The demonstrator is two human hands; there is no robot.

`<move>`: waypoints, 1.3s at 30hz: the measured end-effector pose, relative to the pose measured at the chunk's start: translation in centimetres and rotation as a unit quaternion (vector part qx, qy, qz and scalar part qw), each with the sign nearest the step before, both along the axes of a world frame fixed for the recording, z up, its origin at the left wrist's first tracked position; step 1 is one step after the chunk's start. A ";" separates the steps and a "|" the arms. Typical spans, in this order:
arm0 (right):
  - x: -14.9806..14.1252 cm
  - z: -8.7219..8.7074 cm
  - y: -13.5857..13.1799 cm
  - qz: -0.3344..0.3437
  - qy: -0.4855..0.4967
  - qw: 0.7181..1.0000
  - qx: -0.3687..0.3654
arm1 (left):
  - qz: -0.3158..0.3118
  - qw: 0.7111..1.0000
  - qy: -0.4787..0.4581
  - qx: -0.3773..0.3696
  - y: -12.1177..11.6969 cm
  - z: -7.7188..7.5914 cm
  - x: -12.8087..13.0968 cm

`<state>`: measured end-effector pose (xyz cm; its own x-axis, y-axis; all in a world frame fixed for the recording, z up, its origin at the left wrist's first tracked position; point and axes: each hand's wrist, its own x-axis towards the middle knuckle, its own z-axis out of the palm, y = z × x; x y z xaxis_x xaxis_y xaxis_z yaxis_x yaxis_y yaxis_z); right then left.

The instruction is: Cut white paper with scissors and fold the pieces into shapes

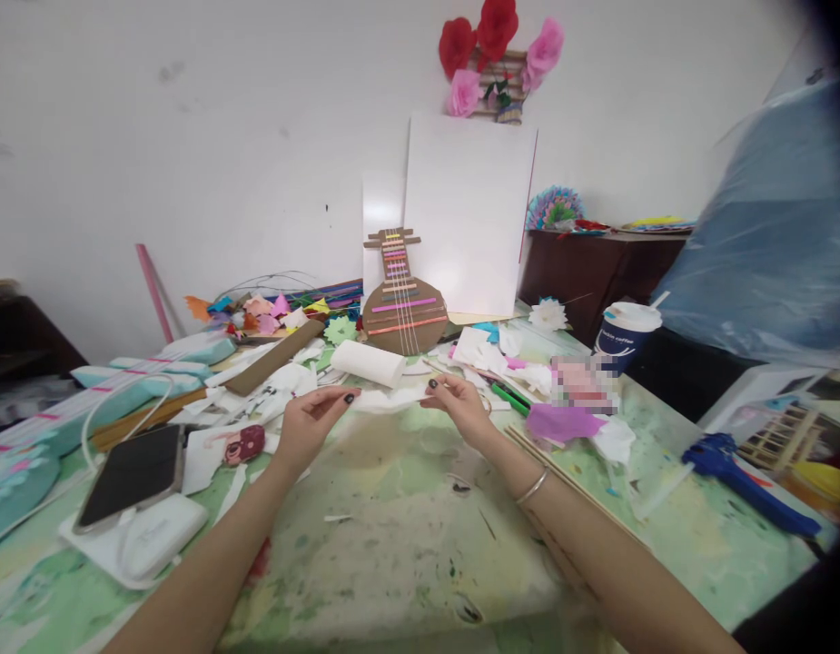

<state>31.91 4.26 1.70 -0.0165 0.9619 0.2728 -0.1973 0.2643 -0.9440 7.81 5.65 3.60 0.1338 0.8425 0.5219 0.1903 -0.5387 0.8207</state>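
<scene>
Two bare forearms reach over one stained bench. The left hand and right hand each pinch one end of a single white paper strip between their fingers. One white roll lies just beyond the fingers; farther off, one cardboard lute; to their right, one cup.

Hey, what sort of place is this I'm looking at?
Probably a craft room or studio: the stained table is strewn with coloured paper scraps, a handmade-looking stringed instrument stands behind them, and a blue glue gun lies at right.
</scene>
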 end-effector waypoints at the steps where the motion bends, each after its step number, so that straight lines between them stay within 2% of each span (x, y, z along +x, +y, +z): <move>1: 0.0 -0.2 0.2 -0.013 -0.014 1.000 0.001 | 0.013 1.000 0.000 -0.008 0.0 -0.1 -0.1; 4: 0.1 -0.9 0.5 -0.021 -0.079 0.997 -0.003 | 0.027 0.999 0.021 -0.009 0.4 -0.6 -0.3; 7: 0.0 -1.5 0.7 -0.027 -0.157 0.987 -0.020 | -0.001 0.996 0.088 -0.002 0.9 -1.1 -0.5; 12: 0.4 -1.9 0.7 -0.026 -0.270 0.961 -0.057 | -0.049 0.962 0.253 -0.091 1.2 -1.7 -0.9; 14: 1.2 -1.5 0.6 -0.036 -0.332 0.941 -0.061 | -0.060 0.946 0.298 -0.116 1.3 -2.0 -1.1; 16: 2.3 -0.9 0.7 -0.072 -0.394 0.915 -0.054 | -0.057 0.937 0.327 -0.106 1.5 -2.3 -1.3; 20: 5.0 0.3 0.9 -0.172 -0.504 0.845 -0.045 | -0.014 0.939 0.343 0.005 1.7 -2.7 -0.8; 23: 6.3 0.6 0.9 -0.178 -0.567 0.802 -0.060 | -0.034 0.941 0.332 0.058 1.6 -2.7 0.7; 28: 6.4 0.5 0.8 -0.172 -0.626 0.758 -0.068 | -0.099 0.924 0.369 0.014 1.9 -2.7 4.1; 31: 6.2 0.7 0.8 -0.168 -0.644 0.744 -0.065 | -0.117 0.919 0.376 -0.013 2.4 -2.7 5.7; 34: 6.5 0.8 0.7 -0.161 -0.646 0.744 -0.052 | -0.148 0.916 0.372 -0.028 2.6 -2.7 6.6; 36: 7.0 0.9 0.7 -0.154 -0.640 0.752 -0.036 | -0.167 0.915 0.365 -0.033 2.5 -2.8 6.8; 39: 7.9 1.1 0.6 -0.130 -0.608 0.783 -0.022 | -0.185 0.917 0.353 -0.035 2.3 -2.9 6.6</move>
